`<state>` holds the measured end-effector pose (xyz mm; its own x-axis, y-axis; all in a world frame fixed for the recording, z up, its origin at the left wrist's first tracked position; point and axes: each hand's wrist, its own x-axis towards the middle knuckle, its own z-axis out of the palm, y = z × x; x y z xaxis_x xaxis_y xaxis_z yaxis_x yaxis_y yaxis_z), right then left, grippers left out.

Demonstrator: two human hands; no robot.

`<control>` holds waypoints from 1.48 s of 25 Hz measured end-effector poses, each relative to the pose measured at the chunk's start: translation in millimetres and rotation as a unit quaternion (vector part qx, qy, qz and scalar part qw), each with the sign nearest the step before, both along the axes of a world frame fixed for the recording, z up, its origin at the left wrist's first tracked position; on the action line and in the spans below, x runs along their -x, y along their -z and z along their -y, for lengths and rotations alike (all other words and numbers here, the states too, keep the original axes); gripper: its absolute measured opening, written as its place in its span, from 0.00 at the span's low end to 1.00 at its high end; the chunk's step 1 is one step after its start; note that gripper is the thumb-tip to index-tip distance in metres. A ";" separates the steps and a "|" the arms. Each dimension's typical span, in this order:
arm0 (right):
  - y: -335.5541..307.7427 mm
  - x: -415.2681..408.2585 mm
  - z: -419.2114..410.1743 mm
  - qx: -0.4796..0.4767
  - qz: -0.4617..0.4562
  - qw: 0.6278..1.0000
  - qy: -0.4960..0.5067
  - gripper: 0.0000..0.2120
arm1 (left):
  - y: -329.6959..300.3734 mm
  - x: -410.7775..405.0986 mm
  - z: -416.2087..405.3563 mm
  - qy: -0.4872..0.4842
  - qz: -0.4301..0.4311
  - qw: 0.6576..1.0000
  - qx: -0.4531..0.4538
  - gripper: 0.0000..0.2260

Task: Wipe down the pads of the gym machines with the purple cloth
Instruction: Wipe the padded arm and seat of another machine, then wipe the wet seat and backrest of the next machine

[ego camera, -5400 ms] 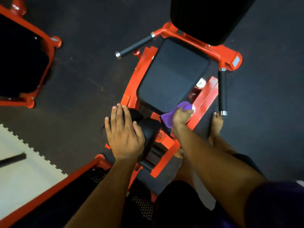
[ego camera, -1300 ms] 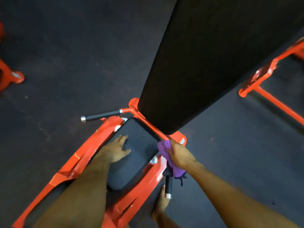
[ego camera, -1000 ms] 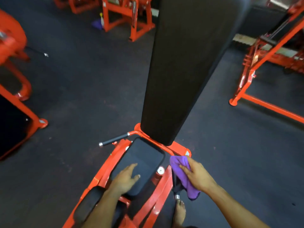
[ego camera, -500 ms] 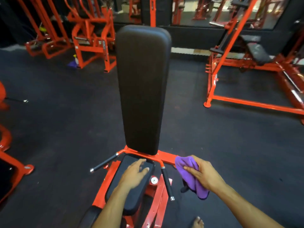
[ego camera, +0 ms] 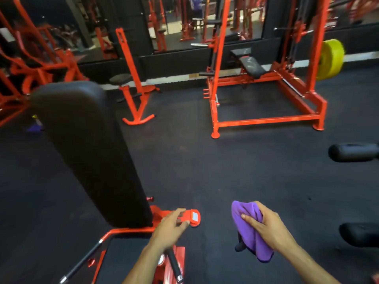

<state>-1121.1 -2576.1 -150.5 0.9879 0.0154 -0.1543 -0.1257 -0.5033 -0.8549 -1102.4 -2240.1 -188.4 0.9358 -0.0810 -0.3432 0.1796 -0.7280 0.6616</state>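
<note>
No text, brand or number can be read anywhere. A small pale label (ego camera: 195, 216) sits on the red frame's foot (ego camera: 191, 219) by the bench, but its print is too blurred to make out.

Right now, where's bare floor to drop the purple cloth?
Bare floor runs between the tall back pad and the orange rack, right ahead of the purple cloth. Crowded: the near frame under the left hand, and the black pads far right.
</note>
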 end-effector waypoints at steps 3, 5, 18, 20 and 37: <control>-1.7 -12.3 66.4 -0.015 0.000 0.999 0.052 0.14 | -7.4 -49.7 64.0 0.032 0.020 0.999 0.007 0.18; 3.3 -19.7 106.7 -0.010 -0.003 0.997 0.072 0.16 | -4.1 -75.6 105.9 0.042 0.026 0.999 0.021 0.17; 32.9 -14.0 259.8 0.037 -0.031 0.957 0.286 0.12 | 44.8 -202.2 321.1 0.275 -0.016 0.960 0.047 0.14; 27.0 -15.1 269.7 0.041 -0.034 0.942 0.330 0.11 | 53.4 -224.9 347.8 0.315 -0.035 0.947 0.051 0.14; 77.2 4.7 389.4 -0.006 -0.040 0.729 0.683 0.08 | 61.1 -340.6 667.2 0.691 0.011 0.719 -0.076 0.23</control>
